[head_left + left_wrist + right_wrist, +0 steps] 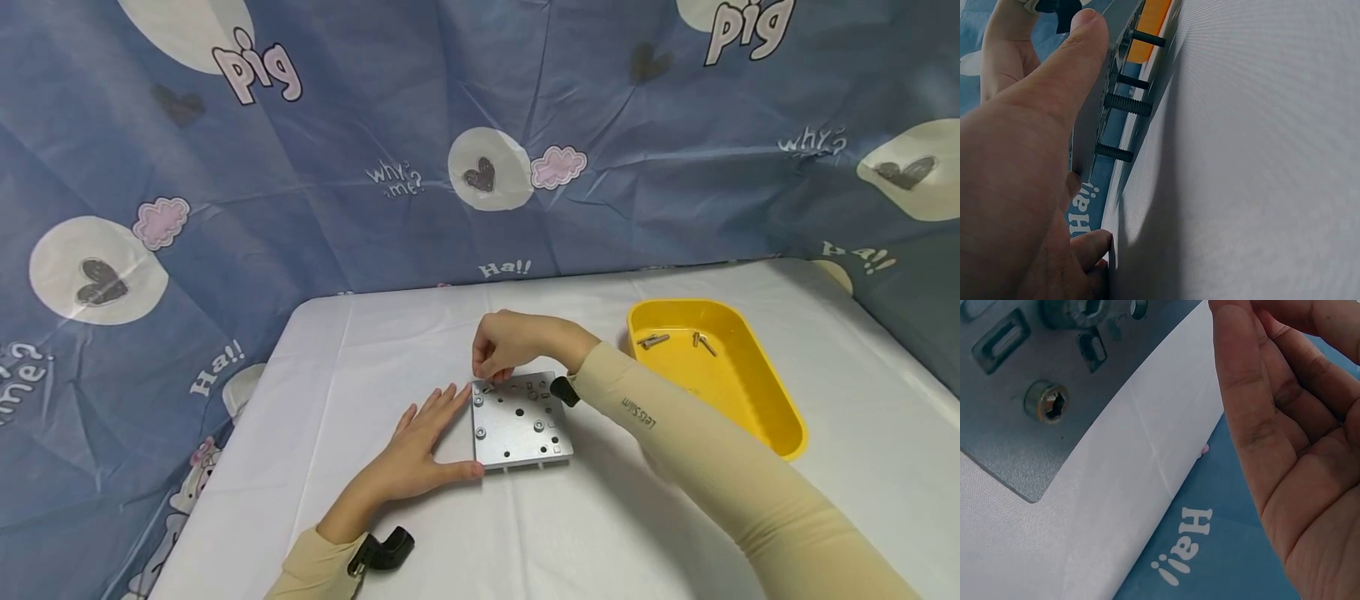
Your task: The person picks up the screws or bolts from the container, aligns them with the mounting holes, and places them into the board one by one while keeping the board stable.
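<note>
Metal plate (520, 421) lies at frame center on the white counter (675, 533). Left hand (420, 446), fingers flat, braces the plate's left edge. Right hand (510, 343) hovers over the far-left corner, fingers curled; whether they pinch anything, cannot tell. Yellow tray (757, 417) sits right, apart. Open counter in front.

Grey metal plate (520, 421), yellow tray (757, 408), blue cartoon-print backdrop (375, 125), white tbl (675, 517).

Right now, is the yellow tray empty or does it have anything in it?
Not empty: the yellow tray holds two small metal fasteners near its far end.
</note>
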`<move>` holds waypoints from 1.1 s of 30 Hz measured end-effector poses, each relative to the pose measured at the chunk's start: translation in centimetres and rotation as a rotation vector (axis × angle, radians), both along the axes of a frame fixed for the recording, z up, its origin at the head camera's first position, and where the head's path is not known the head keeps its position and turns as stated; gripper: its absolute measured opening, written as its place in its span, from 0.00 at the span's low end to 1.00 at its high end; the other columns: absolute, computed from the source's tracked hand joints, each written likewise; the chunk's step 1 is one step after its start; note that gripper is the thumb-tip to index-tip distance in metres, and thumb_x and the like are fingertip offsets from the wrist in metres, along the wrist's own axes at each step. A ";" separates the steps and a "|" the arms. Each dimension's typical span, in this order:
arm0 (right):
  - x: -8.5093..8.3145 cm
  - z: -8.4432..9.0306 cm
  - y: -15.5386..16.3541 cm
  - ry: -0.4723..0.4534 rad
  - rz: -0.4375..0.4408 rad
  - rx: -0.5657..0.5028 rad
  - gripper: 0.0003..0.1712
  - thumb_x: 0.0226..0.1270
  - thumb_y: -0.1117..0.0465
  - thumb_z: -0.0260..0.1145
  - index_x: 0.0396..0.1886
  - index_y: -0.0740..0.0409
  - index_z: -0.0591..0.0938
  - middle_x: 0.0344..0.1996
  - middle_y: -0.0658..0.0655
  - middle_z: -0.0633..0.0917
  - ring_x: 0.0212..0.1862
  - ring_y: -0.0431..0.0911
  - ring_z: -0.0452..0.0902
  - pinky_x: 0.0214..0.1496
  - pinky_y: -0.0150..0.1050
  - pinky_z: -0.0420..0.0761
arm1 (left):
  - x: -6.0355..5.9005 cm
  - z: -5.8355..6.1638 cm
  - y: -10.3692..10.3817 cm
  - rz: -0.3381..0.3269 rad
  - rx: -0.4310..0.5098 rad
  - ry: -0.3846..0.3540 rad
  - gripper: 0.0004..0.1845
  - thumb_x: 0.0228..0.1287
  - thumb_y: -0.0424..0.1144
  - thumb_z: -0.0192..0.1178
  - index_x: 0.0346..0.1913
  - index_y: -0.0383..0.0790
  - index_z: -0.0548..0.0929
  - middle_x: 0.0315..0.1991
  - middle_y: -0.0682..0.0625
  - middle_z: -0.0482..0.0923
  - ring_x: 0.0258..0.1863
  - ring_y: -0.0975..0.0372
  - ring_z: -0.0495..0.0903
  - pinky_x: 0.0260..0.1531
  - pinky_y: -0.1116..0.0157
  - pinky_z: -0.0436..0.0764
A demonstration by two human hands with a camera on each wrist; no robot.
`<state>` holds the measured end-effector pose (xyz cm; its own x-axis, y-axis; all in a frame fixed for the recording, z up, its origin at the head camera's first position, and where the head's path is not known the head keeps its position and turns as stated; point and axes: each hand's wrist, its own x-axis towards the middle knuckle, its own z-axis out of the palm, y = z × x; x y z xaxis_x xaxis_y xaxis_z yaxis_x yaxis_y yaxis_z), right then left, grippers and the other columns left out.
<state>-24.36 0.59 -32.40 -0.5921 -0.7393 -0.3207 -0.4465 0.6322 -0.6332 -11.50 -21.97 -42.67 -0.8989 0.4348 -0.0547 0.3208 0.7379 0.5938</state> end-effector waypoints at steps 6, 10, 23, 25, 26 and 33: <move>0.1 0.1 0.1 0.003 -0.002 0.005 0.04 0.74 0.65 0.72 0.38 0.58 0.92 0.31 0.52 0.92 0.33 0.40 0.88 0.44 0.37 0.92 | -0.1 0.0 0.0 0.001 0.004 -0.003 0.60 0.59 0.66 0.76 0.88 0.60 0.52 0.89 0.43 0.49 0.89 0.43 0.46 0.83 0.30 0.40; 0.1 0.1 0.0 -0.007 -0.006 0.024 0.03 0.73 0.65 0.73 0.37 0.56 0.92 0.31 0.52 0.92 0.33 0.41 0.88 0.44 0.37 0.92 | -0.2 0.1 0.0 -0.002 0.005 -0.005 0.60 0.59 0.66 0.76 0.88 0.59 0.53 0.89 0.44 0.49 0.89 0.43 0.46 0.83 0.30 0.40; -0.4 0.3 1.4 -0.005 -0.030 0.033 0.03 0.73 0.63 0.73 0.39 0.58 0.92 0.28 0.51 0.90 0.30 0.39 0.85 0.48 0.44 0.93 | -0.2 0.3 0.0 -0.010 -0.002 -0.003 0.61 0.59 0.66 0.76 0.89 0.59 0.52 0.89 0.44 0.49 0.89 0.42 0.46 0.83 0.29 0.40; -0.6 0.5 2.1 -0.003 -0.037 0.029 0.04 0.73 0.63 0.73 0.40 0.59 0.91 0.28 0.51 0.90 0.30 0.39 0.85 0.46 0.43 0.93 | -0.3 0.3 0.0 -0.010 -0.004 -0.003 0.61 0.59 0.66 0.75 0.89 0.60 0.51 0.89 0.44 0.49 0.89 0.41 0.46 0.83 0.29 0.40; -0.7 0.6 2.5 -0.004 -0.041 0.026 0.04 0.74 0.64 0.72 0.40 0.60 0.91 0.28 0.51 0.90 0.30 0.39 0.86 0.46 0.42 0.92 | -0.3 0.3 0.0 -0.009 -0.006 -0.002 0.61 0.59 0.66 0.75 0.89 0.60 0.51 0.89 0.44 0.49 0.89 0.41 0.46 0.83 0.30 0.40; -1.0 1.1 5.6 -0.016 -0.093 0.011 0.06 0.74 0.64 0.71 0.42 0.64 0.90 0.29 0.54 0.90 0.33 0.44 0.88 0.46 0.42 0.93 | -0.2 0.2 0.1 -0.007 -0.005 0.001 0.61 0.59 0.66 0.76 0.89 0.61 0.51 0.89 0.43 0.49 0.88 0.41 0.46 0.83 0.30 0.40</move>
